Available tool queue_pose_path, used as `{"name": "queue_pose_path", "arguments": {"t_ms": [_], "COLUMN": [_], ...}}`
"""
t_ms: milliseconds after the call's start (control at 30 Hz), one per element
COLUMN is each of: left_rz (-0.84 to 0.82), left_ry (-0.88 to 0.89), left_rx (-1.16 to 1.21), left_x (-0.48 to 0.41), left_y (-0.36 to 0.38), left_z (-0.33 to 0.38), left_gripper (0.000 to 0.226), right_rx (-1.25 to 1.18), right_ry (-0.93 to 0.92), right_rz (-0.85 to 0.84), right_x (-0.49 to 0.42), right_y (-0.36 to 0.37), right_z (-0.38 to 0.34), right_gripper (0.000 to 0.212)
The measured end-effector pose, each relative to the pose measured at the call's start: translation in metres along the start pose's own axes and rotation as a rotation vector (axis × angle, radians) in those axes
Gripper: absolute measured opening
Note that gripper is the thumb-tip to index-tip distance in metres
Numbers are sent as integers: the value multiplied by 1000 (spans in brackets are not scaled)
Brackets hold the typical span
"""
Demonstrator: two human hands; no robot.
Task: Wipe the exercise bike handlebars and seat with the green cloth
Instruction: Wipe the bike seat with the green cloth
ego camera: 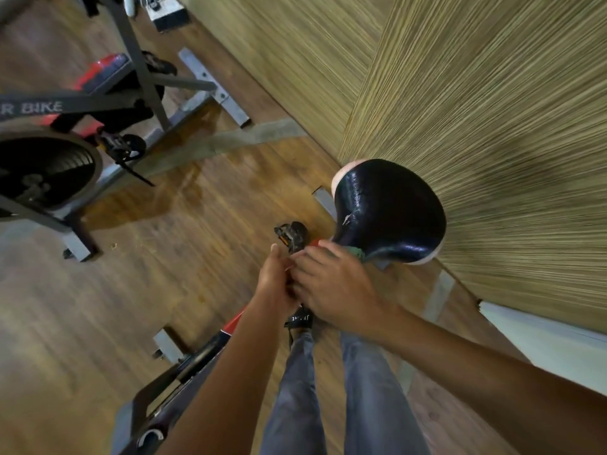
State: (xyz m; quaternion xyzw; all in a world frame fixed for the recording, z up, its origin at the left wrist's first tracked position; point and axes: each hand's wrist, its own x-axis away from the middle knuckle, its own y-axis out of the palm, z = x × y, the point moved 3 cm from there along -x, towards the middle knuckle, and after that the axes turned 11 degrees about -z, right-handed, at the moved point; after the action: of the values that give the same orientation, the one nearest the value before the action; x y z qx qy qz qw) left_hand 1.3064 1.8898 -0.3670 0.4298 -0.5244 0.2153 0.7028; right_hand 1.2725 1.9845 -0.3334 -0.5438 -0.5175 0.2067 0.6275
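Both hands meet at the seat nose: my right hand presses the soft, light green cloth down, while my left hand's grip is unclear.

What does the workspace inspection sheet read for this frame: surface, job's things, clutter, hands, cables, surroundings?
Surface: wooden floor, with a darker patch near the second bike's base.
Job's things: black seat, glossy; green cloth only peeks out at the seat's narrow end, under the right hand; handlebars not identifiable.
Clutter: small specks on the floor.
Hands: right hand rests over the cloth at the seat's nose, grip unclear; left hand is close beside it, fingers curled, contents hidden.
Cables: nothing seen clearly.
Surroundings: second exercise bike to the left, ribbed wall to the right, pedal below the seat.
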Motion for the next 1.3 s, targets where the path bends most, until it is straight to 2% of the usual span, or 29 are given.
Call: {"name": "queue_pose_path", "arguments": {"t_ms": [100,167,267,333,367,467,533,600,700,733,833,900,1000,1067,1167,1233,1267,1300], "left_rz": [-41,-82,-89,-85,-93,-130,-143,-126,-118,-116,-114,-120,-111,-102,-93,-75,-65,-63], "left_ry": [23,21,23,33,43,66,72,68,56,62,78,92,88,84,77,76,71,78], "left_rx": [-143,-173,-117,-130,-143,-177,-184,-200,-209,-226,-243,-225,-221,-221,-252,-259,-267,-288], "left_x": [1,-1,-3,-4,-4,-6,-6,-5,-1,-1,-5,-9,-7,-5,-6,-6,-7,-8], "left_y": [10,17,21,23,24,26,27,25,23,23,25,24,23,21,18,19,21,20], "left_z": [-3,-5,-9,-11,-12,-14,-14,-14,-15,-14,-14,-15,-15,-13,-12,-10,-10,-9], "left_gripper": [40,24,30,30,30,32,31,28,26,25,28,31,30,27,32,30,28,28], "right_rx": [3,-62,-433,-422,-348,-219,-160,-102,-232,-224,-90,-101,-195,-295,-636,-663,-609,-564], "right_ry": [102,293,610,722,686,355,220,285,547,541,227,156,384,660,1064,1150,1101,978], "right_rz": [100,161,211,233,234,155,107,144,147,154,119,109,228,327,557,603,598,583], "right_x": [11,6,2,0,1,14,5,-22,-47,-50,-33,-13,6,29,54,49,42,34], "right_y": [-9,-19,-24,-24,-19,-7,-9,-22,-40,-40,-28,-19,-11,1,18,21,22,23], "right_z": [66,129,188,166,140,64,79,123,163,151,85,69,99,132,141,104,78,50], "right_gripper": [40,44,50,53,55,54,49,43,44,46,46,48,46,49,53,51,50,51]}}
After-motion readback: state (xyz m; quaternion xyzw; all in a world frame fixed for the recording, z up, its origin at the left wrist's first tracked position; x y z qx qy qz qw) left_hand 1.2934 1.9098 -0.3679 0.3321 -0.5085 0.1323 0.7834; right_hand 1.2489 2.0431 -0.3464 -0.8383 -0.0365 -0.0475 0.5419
